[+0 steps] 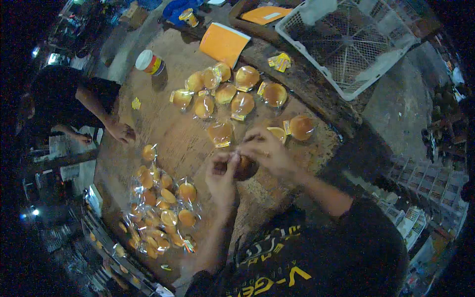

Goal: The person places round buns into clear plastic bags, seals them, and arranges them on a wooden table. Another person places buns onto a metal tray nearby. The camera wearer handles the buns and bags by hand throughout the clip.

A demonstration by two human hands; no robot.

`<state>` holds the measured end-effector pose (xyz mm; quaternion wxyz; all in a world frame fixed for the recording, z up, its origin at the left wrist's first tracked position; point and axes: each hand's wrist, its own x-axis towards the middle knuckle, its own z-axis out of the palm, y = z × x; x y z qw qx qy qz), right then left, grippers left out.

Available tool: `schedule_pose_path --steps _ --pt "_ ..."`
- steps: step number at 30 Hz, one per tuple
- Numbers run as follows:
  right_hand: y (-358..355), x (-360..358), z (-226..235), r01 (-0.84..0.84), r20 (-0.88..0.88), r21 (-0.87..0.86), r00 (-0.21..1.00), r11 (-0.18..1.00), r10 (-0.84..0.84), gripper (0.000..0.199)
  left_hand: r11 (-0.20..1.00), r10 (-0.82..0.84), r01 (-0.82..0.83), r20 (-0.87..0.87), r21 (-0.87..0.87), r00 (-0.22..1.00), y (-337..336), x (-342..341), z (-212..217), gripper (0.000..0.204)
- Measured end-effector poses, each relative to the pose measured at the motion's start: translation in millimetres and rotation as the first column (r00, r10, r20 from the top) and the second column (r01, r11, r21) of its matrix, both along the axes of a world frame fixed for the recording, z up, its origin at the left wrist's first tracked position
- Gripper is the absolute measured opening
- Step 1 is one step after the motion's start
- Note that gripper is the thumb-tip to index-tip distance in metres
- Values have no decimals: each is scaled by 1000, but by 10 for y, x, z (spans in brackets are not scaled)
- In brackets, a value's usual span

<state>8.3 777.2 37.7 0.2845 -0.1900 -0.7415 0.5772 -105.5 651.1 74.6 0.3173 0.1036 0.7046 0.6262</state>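
Close in front of me, a round brown bun (246, 169) hangs below my fingers, seemingly in a clear plastic bag whose top is pinched. My left hand (222, 173) is closed, thumb and forefinger meeting at the bag's top. From the other side my right hand (264, 151) comes in with bent fingers gathered at the same spot. Just beyond lies a bagged bun (219, 133) with a yellow label. To the right are another bagged bun (302, 127) and a paler one (278, 133), partly covered by my right hand.
Several labelled buns (225, 93) spread across the table's (168, 119) far side. A heap of bagged buns (158, 213) lies at left, near a co-worker's hand (121, 131). Beyond are a white-lidded tub (150, 63), orange folder (225, 43), yellow labels (280, 62) and white plastic crate (346, 44).
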Motion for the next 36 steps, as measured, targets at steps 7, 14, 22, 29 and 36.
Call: schedule_pose_path --steps 7,14,22,29,36 --pt "1920 -278 -664 488 216 427 762 761 -610 39 997 76 -73 175 -26 982 -180 -478 -346 14" --pt "2338 -274 -1335 200 270 831 671 519 -690 38 969 244 -232 476 -85 845 -450 -356 -636 17" --pt "2365 -248 -1527 116 197 921 685 372 -701 28 965 235 -262 564 -35 791 -584 -156 -552 17" --pt "2349 -288 -1447 224 192 877 649 426 -737 22 942 333 -319 404 -103 852 -731 -43 -474 15" --pt "2368 -297 -1333 258 258 808 653 529 -712 26 942 336 -320 318 -106 886 -1167 110 -284 18"
